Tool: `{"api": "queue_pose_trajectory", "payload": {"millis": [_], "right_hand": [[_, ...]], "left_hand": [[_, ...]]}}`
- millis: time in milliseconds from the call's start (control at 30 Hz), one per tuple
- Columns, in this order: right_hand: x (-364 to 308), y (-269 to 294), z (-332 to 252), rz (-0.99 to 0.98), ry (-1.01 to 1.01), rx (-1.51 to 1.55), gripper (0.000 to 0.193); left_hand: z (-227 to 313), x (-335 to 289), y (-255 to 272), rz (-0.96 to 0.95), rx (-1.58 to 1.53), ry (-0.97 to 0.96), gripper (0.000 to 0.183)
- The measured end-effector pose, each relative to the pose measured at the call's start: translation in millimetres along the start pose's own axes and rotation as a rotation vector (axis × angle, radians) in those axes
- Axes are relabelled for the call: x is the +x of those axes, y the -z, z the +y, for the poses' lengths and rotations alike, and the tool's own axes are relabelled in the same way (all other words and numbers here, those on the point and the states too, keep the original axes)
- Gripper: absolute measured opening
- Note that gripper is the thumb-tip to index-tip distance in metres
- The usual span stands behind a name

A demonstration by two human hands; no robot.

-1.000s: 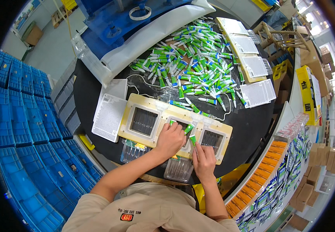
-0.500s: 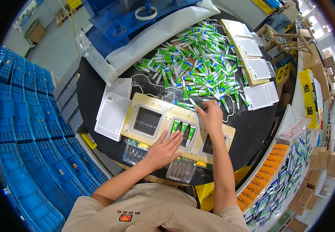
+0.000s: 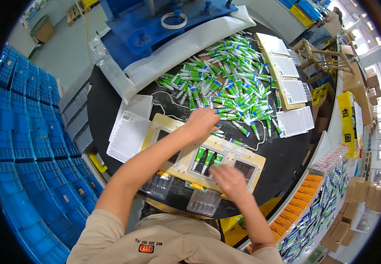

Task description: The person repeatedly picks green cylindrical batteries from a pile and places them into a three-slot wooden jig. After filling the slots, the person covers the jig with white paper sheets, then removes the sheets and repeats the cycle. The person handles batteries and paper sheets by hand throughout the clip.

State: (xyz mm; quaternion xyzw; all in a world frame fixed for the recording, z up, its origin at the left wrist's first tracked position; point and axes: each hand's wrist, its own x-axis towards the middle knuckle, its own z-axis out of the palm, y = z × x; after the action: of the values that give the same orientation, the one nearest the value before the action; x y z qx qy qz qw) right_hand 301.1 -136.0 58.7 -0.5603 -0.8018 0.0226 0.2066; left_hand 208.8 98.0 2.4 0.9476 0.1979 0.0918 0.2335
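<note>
A cream tray-like frame [image 3: 184,172] with several square windows lies in front of me, tilted slightly on the table. In its middle window three small green tubes [image 3: 208,157] with white nozzles rest side by side on a dark bed. My right hand [image 3: 230,180], slightly blurred, is at the lower end of the rightmost tube. Beyond the frame, my left hand [image 3: 202,122] is at the near edge of a large heap of green, white and blue tubes [image 3: 230,83]. Its fingertips are hidden among the tubes. My left forearm crosses over the frame's left window.
White printed cards [image 3: 131,136] lie left of the frame; more cards [image 3: 295,119] lie at the right. Clear plastic blisters [image 3: 203,202] stick out below it. A blue machine [image 3: 155,31] stands behind a white roll [image 3: 173,50]. Blue crates [image 3: 18,176] stack up at left.
My left hand has gone from the frame's middle window to the heap's near edge. My right hand has come back from the heap to the third tube in that window.
</note>
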Motion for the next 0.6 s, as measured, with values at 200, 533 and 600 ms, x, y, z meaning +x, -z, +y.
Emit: {"api": "queue_pose_trajectory", "payload": {"millis": [200, 533, 600], "right_hand": [[-8.6, -18.6, 30.8, 0.141, -0.191, 0.086, 0.029], [16.5, -37.6, 140.2, 0.134, -0.696, 0.013, 0.022], [3.5, -19.5, 121.6, 0.296, -0.726, 0.157, 0.020]], "left_hand": [[4.1, 48.8, -5.7, -0.391, 0.255, -0.036, 0.011], [35.6, -55.3, 34.2, 0.226, -0.460, -0.084, 0.036], [51.9, -96.3, 22.7, 0.414, -0.306, -0.220, 0.030]]}}
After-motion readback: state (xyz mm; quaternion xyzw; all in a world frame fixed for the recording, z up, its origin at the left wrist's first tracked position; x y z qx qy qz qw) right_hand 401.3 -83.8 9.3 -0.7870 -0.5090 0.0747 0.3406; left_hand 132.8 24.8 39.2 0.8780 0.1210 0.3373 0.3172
